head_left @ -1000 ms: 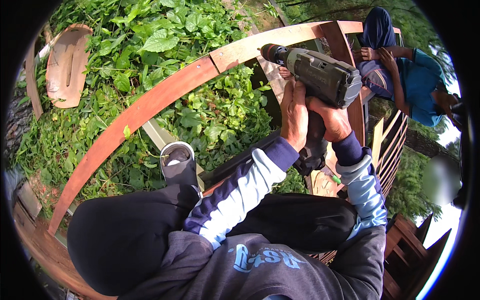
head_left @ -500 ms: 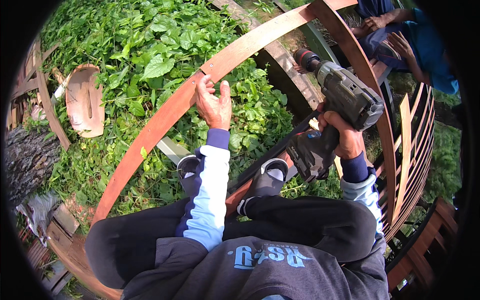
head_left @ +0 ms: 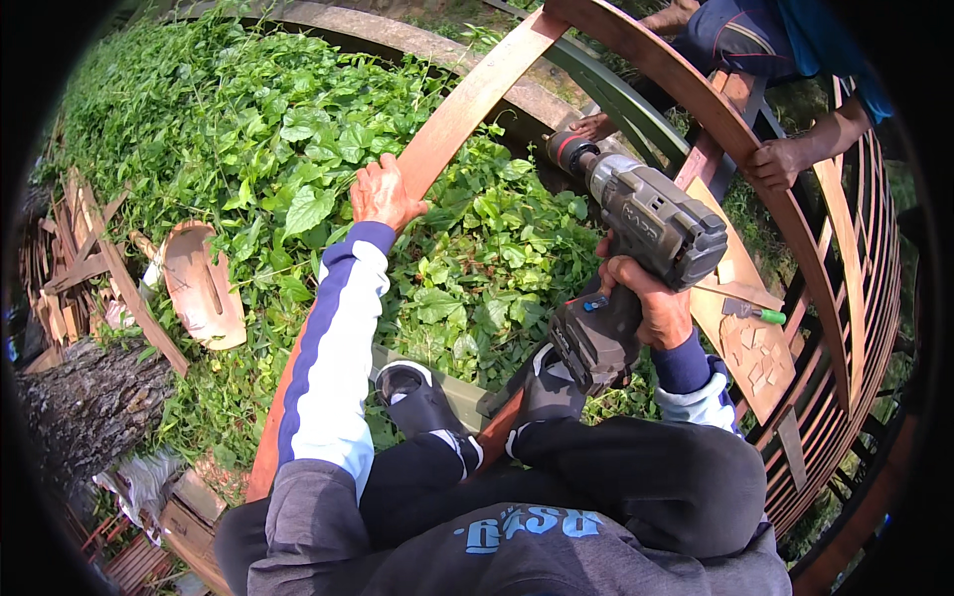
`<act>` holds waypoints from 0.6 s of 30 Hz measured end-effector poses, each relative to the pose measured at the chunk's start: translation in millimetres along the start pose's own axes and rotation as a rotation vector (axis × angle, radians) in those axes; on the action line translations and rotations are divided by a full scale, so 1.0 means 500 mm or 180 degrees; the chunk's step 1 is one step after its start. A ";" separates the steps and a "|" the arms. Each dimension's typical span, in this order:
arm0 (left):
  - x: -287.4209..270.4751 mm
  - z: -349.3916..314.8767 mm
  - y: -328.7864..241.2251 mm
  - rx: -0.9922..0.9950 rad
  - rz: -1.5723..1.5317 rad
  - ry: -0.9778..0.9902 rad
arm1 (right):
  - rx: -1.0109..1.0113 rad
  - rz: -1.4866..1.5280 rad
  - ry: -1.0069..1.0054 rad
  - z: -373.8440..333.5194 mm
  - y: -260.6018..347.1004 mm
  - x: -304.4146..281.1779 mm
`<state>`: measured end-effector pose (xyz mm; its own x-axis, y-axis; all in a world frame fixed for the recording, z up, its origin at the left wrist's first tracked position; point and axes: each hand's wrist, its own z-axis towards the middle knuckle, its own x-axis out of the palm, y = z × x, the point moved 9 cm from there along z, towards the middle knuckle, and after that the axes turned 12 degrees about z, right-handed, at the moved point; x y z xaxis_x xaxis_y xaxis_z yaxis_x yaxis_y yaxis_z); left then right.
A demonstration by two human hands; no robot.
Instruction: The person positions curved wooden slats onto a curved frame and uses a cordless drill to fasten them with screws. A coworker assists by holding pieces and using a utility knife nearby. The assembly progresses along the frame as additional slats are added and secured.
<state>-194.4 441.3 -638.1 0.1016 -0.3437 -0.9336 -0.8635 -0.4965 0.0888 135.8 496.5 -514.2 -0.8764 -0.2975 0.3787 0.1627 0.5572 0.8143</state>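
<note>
My left hand (head_left: 386, 195) is wrapped over a long curved reddish-brown wooden strip (head_left: 477, 104). The strip arcs from the upper middle down past my left forearm, which hides part of it. In my right hand (head_left: 656, 300) is a black and grey cordless drill (head_left: 664, 217), gripped by its handle. Its red-ringed chuck (head_left: 571, 152) points up and left, clear of the strip. Whether a bit sits in the chuck, I cannot make out. Another curved wooden piece (head_left: 701, 94) meets the strip's far end and bends down the right side.
A co-worker's hand (head_left: 780, 162) rests on the right-hand curved piece. Near it lie a green-handled scraper (head_left: 752, 311) and a board with wood chips (head_left: 740, 382). Leafy vines (head_left: 248, 129) cover the ground. Slats curve at right; a log (head_left: 94, 402) and scrap wood lie left.
My left hand has moved left and closed over the strip. The drill has shifted slightly left and down. The co-worker's hand has come onto the right-hand curved piece.
</note>
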 end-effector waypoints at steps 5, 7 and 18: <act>-0.001 0.024 0.002 0.0040 -0.0088 0.0428 | -0.0080 -0.0308 -0.0140 -0.011 0.003 -0.020; 0.005 0.027 0.005 0.0019 -0.0020 0.0575 | -0.0068 -0.0326 -0.0214 -0.010 0.002 -0.032; -0.009 0.015 0.006 -0.0008 -0.0156 0.0308 | -0.0112 -0.0358 -0.0323 0.006 -0.012 -0.072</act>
<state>-201.0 447.5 -636.4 0.1911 -0.3942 -0.8989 -0.8552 -0.5165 0.0446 165.1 506.0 -534.1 -0.9310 -0.2756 0.2392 0.0751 0.4966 0.8647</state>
